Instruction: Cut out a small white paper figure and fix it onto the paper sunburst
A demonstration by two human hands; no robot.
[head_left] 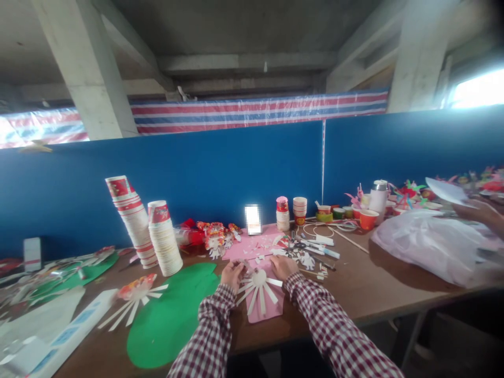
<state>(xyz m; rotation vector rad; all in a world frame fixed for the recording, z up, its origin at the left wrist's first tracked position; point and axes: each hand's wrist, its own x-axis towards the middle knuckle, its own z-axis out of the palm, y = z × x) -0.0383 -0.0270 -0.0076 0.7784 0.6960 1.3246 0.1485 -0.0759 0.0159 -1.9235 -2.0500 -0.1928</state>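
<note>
A white paper cup cut into fanned strips (259,279) lies on a pink sheet (263,311) in front of me. Just left of its round middle is my left hand (232,275), its fingertips pinched together; whatever is between them is too small to make out. My right hand (285,267) rests to the upper right of the cut cup, with its fingers stretched toward small white paper scraps (260,259). It appears to hold nothing. Behind both hands lies a scrap-strewn pink sheet (236,252).
Two tall stacks of paper cups (165,241) stand at left behind a green sheet (169,315) and another cut cup (137,291). Pens (325,249) lie at right, near a plastic bag (425,247). Another person's hand (480,210) shows at far right. A blue partition (220,168) stands behind.
</note>
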